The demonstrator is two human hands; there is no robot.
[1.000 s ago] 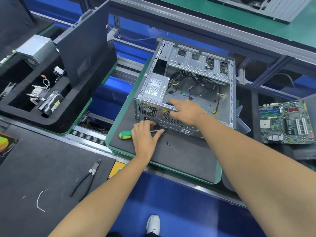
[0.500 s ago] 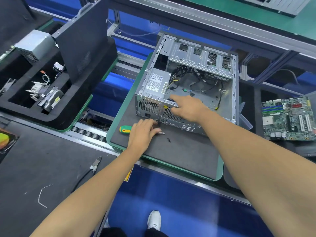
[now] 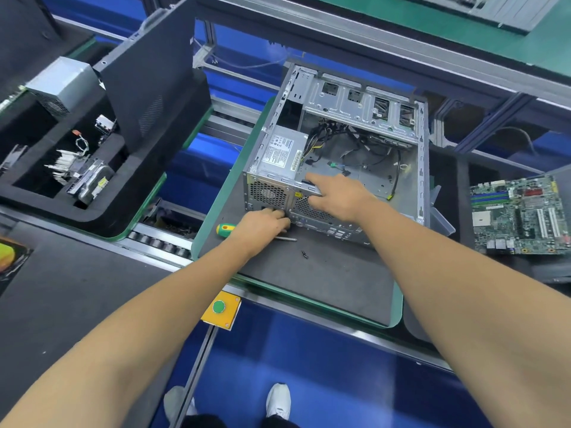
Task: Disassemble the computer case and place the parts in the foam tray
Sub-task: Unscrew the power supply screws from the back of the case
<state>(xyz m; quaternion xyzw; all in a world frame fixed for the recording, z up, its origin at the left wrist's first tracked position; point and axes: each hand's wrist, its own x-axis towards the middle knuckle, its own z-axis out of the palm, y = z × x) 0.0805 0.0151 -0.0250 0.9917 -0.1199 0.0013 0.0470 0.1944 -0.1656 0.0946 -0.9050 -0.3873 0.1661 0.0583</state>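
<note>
Head view first: computer case (image 3: 364,143) lies open-side-up on the dark mat of a green-edged pallet (image 3: 324,273) in front of me, with the power supply (image 3: 279,152) seated in its near-left corner and loose cables (image 3: 355,140) trailing across the floor of the chassis. My right hand (image 3: 338,194) reaches over the rear panel, index finger straight and pressing by the power supply's inner edge, the other fingers loosely curled and holding nothing. My left hand (image 3: 262,228) lies over the shaft of the green-and-yellow screwdriver (image 3: 227,229), its fingertips against the case's rear lower edge; I cannot tell whether it grips anything. A small black screw (image 3: 305,254) lies on the mat just beside the tool's tip. Foam tray (image 3: 92,208) sits well apart to my left, holding removed parts. A motherboard (image 3: 519,216) lies to the right.
</note>
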